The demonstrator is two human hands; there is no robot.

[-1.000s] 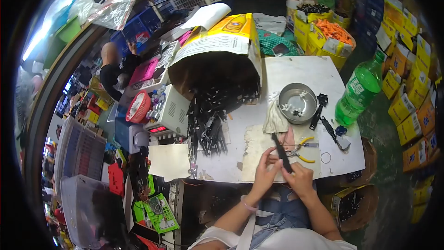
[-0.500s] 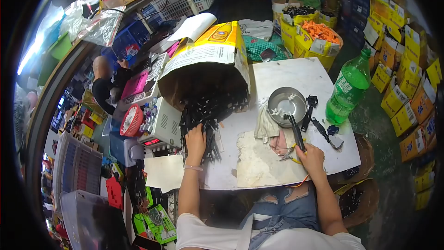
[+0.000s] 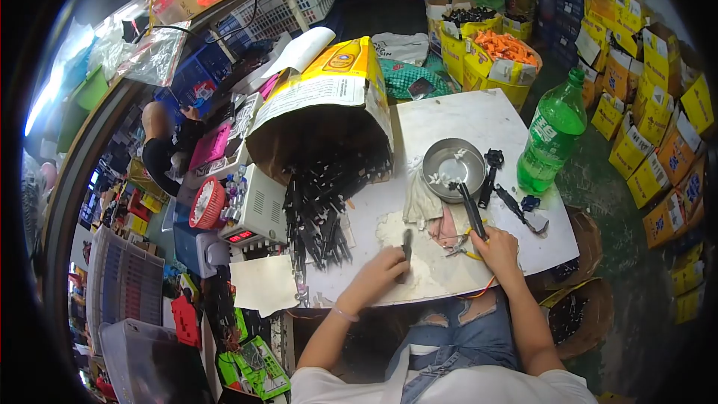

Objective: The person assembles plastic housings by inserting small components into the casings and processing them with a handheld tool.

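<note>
My left hand (image 3: pixel 385 273) is over the front of the table, its fingers closed on a small dark plastic piece (image 3: pixel 407 243) that stands up from them. To its left, a heap of slim black plastic parts (image 3: pixel 321 228) spills from a cardboard box (image 3: pixel 321 116) lying on its side. My right hand (image 3: pixel 496 251) grips a black rod-shaped tool (image 3: pixel 471 209), its far end at the rim of a metal bowl (image 3: pixel 441 151) with small white pieces inside. Yellow-handled pliers (image 3: pixel 465 248) lie beside that hand, near a folded cloth (image 3: pixel 421 206).
Several black parts (image 3: pixel 516 206) lie right of the bowl, near a green bottle (image 3: pixel 553 131). A grey device with a red display (image 3: pixel 258 206) and a red basket (image 3: pixel 208 203) stand left. Yellow boxes (image 3: pixel 658 120) are stacked at right. Another person (image 3: pixel 158 150) is at far left.
My left hand has come away from the black heap, moving right and nearer to me with a dark piece in its fingers. The right hand keeps its grip on the black tool.
</note>
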